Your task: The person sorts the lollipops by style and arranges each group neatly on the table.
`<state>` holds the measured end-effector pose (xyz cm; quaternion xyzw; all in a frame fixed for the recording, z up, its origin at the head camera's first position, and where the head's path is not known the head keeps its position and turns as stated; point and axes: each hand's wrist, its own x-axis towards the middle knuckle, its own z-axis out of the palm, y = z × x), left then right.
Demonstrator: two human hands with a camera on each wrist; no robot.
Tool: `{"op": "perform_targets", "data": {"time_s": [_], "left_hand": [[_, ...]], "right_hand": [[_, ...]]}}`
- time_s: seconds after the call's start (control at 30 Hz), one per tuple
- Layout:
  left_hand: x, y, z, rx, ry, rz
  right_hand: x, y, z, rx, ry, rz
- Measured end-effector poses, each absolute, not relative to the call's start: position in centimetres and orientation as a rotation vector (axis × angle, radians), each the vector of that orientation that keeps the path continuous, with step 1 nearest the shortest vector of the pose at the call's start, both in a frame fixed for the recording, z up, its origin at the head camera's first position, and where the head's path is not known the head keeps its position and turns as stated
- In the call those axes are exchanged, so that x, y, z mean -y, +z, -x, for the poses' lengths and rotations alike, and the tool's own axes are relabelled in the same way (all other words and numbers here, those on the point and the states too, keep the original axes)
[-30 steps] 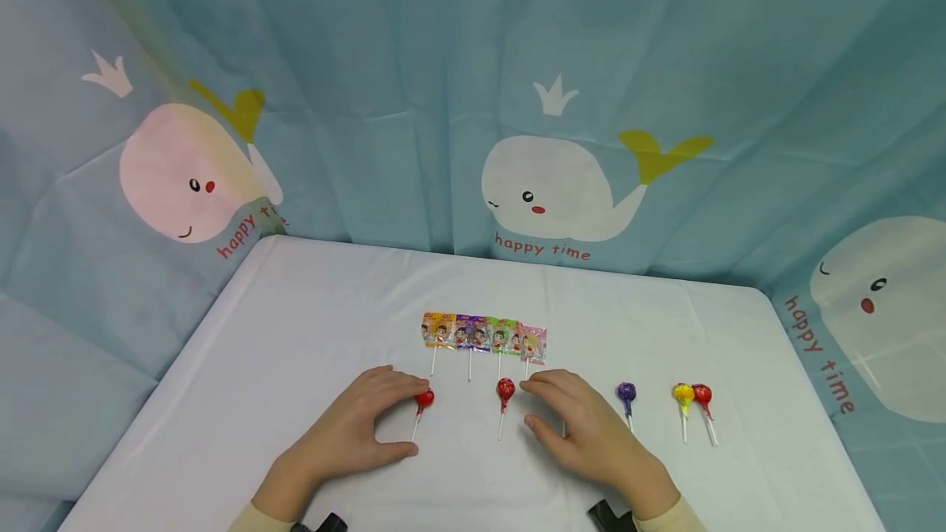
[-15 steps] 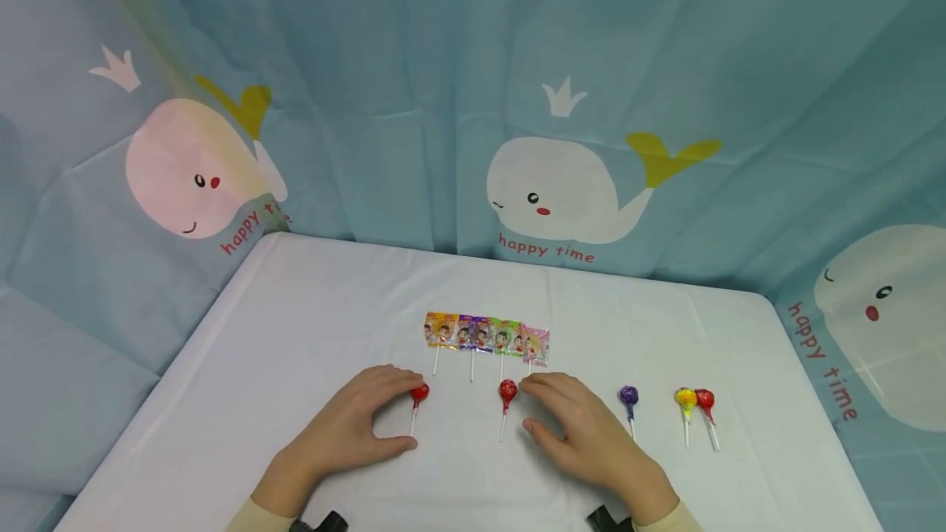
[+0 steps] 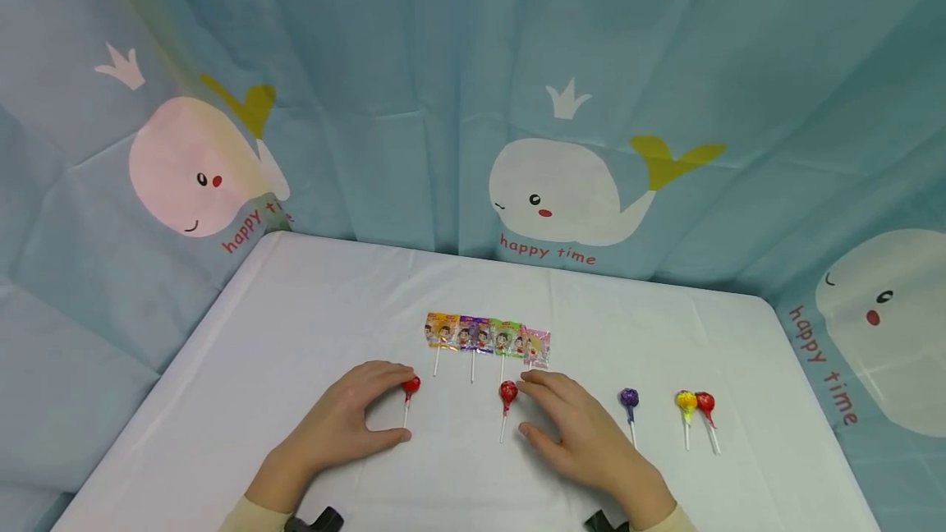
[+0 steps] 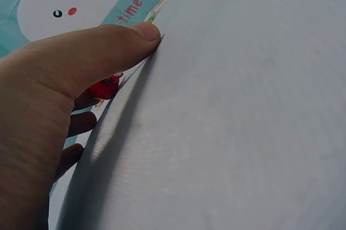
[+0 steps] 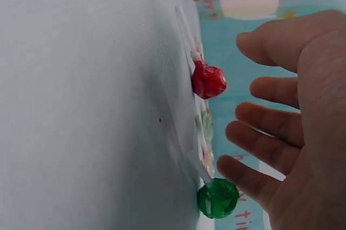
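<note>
Left hand (image 3: 336, 417) wide, touching left red lollipop (image 3: 411, 385), off surface's left edge (image 3: 214, 323). Right hand (image 3: 580, 429) wide beside middle red lollipop (image 3: 508, 392). Candy packets (image 3: 475, 336) beyond.

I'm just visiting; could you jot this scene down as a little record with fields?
who: person in pale sleeves
left grip: spread, touching the head of the leftmost red lollipop
right grip: relaxed, holding nothing, beside the middle red lollipop
hidden from head view: green lollipop, seen by the right wrist camera
back row: flat-wrapped lollipops in orange, purple, green and pink
right side: purple lollipop, then yellow lollipop and far-right red lollipop side by side
surface: white tablecloth
backdrop: blue-green curtain printed with whales
</note>
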<state>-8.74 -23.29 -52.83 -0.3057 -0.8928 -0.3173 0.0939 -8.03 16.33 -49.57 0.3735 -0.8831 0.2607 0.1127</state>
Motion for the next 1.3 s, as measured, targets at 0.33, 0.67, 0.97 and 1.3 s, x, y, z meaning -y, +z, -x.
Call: {"op": "perform_targets", "data": {"time_s": [0.33, 0.67, 0.97, 1.3], "left_hand": [[23.5, -53.3, 8.9, 2.59, -1.004, 0.941], [23.5, -53.2, 8.9, 2.583, -1.026, 0.971], [23.7, -53.3, 8.9, 2.605, -1.032, 0.969], [23.6, -53.2, 9.0, 2.59, -1.043, 0.976]], "right_hand": [[-14.9, -50.1, 7.8, 2.72, 0.643, -1.034], [-14.1, -50.3, 7.5, 2.721, 0.53, -1.04], [-14.1, -50.6, 7.8, 2.727, 0.563, -1.044], [-14.1, -50.6, 8.0, 2.715, 0.573, -1.078]]}}
